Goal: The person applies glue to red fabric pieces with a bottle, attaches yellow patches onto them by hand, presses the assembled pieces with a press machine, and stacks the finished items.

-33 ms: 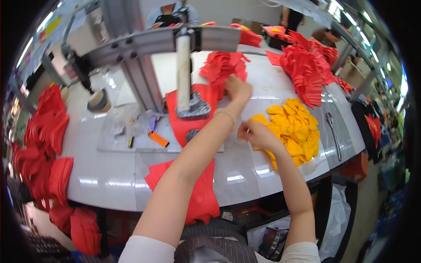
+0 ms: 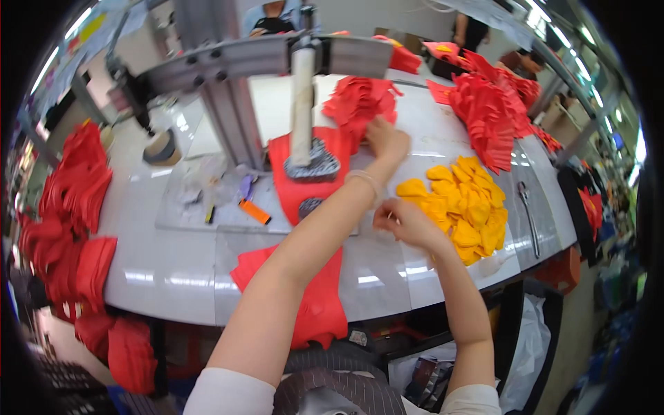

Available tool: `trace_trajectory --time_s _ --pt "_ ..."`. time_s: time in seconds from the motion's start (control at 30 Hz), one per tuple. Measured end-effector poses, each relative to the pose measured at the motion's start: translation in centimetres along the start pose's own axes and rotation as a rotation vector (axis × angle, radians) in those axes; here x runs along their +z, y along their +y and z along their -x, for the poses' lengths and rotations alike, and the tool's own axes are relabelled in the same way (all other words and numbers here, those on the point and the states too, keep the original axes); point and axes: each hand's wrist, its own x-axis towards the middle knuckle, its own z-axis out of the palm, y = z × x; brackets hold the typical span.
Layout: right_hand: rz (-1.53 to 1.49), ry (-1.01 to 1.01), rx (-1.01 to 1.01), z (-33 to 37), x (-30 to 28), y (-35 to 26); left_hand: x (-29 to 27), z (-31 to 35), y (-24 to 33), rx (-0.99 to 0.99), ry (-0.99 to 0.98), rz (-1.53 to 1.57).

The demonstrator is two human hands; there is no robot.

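My left hand [image 2: 389, 142] reaches across the table to the near right edge of a pile of red fabric pieces [image 2: 360, 104]. Its fingers are closed at the edge of the pile and partly hidden. My right hand [image 2: 409, 221] hovers left of a heap of yellow fabric pieces [image 2: 470, 207], fingers curled in a pinch; whatever they hold is too small to make out. Left of my left forearm, a red piece [image 2: 283, 169] lies beneath the grey, speckled pad [image 2: 315, 164] of a press with a white post [image 2: 302, 104]. More red fabric [image 2: 321, 308] lies under that forearm.
Metal beams [image 2: 235, 117] frame the press. An orange strip [image 2: 254, 211] and small items lie left of it, near a thread cone [image 2: 162, 149]. Red stacks hang at the left edge [image 2: 76, 187] and back right [image 2: 484, 114]. A wrench [image 2: 529, 218] lies right. People are beyond the table.
The view has shifted slightly to the right. My right hand sits a little farther from the yellow heap and nearer to me; my left hand stays at the red pile.
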Motion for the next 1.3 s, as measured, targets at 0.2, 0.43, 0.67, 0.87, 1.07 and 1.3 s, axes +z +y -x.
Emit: trace_trajectory --time_s 0.2,0.43,0.67,0.87,1.07,1.3 --pt "-0.049 0.219 -0.340 2.9 7.3 -2.9 -10.5 16.1 3.6 0.539 -0.626 0.444" --pt "-0.262 0.242 -0.676 -3.9 13.7 -13.4 -30.2 25.0 4.0 0.574 -1.112 0.659" --pt "-0.283 0.015 -0.713 -1.9 11.0 -12.8 -34.2 19.9 -4.6 0.019 -0.439 0.771" --pt "-0.695 0.538 -0.150 -6.4 -4.3 -0.1 -30.3 7.0 -9.0 0.103 -0.251 0.563" --pt "-0.480 1.103 0.252 -21.3 -12.6 6.4 -20.0 -4.1 -8.4 0.007 -0.371 0.533" --pt "-0.547 0.659 0.621 -27.8 -14.2 14.0 -12.5 -9.8 -7.3 -0.265 -0.566 0.658"
